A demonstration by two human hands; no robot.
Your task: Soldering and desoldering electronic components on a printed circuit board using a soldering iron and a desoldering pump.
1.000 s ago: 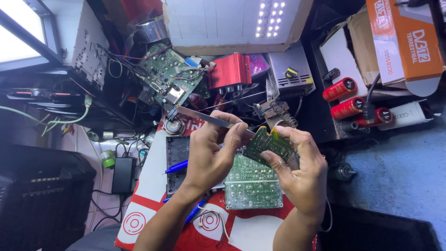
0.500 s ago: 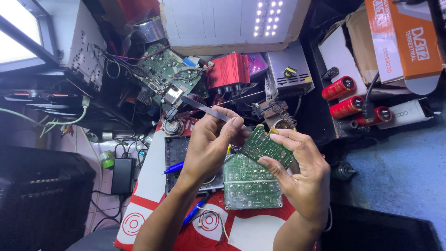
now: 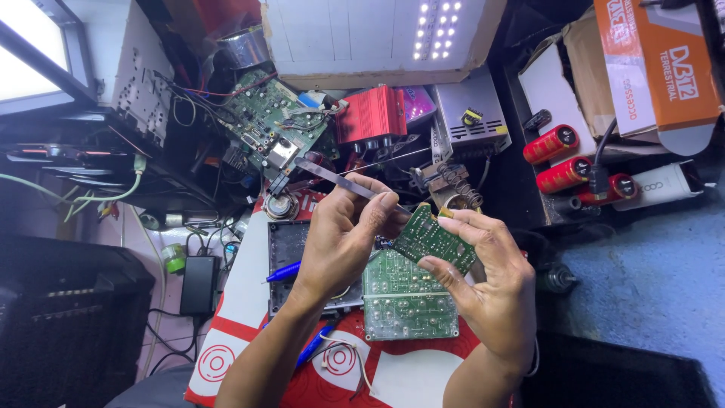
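Note:
My right hand [image 3: 491, 283] holds a small green circuit board [image 3: 434, 238] tilted up in front of me, fingers along its right and lower edges. My left hand [image 3: 343, 234] grips metal tweezers [image 3: 332, 176]; their tips meet the top left edge of the small board, and the free end sticks out up and to the left. Beneath both hands a larger green circuit board [image 3: 408, 295] lies flat on a red and white mat [image 3: 249, 332].
A big green board with wires [image 3: 268, 121] and a red metal box [image 3: 370, 117] lie behind. Red cylindrical capacitors [image 3: 563, 159] sit at right beside an orange carton [image 3: 657, 60]. A blue pen [image 3: 283, 272], a black adapter [image 3: 198, 283] and a lit lamp panel [image 3: 438, 26] surround the work spot.
Both hands and the small board have shifted slightly. The tweezers stay at the board's top edge in the same grip.

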